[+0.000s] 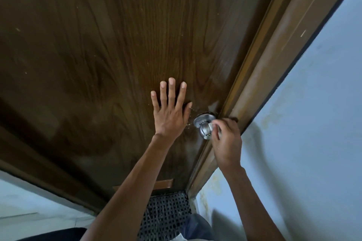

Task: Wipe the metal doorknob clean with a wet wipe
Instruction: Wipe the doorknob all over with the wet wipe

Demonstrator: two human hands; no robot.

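Note:
A round metal doorknob [203,129] with a silver base plate sticks out of a dark brown wooden door [98,55] near its right edge. My right hand [227,143] is closed on a small white wet wipe [213,125] and presses it against the knob's right side; most of the wipe is hidden in my fingers. My left hand [170,109] lies flat on the door just left of the knob, fingers spread, holding nothing.
A brown door frame [274,64] runs along the door's right edge, with a pale blue wall [313,133] beyond it. A dark woven mat [166,215] lies on the floor at the door's foot. Thin cobweb threads hang beside the knob.

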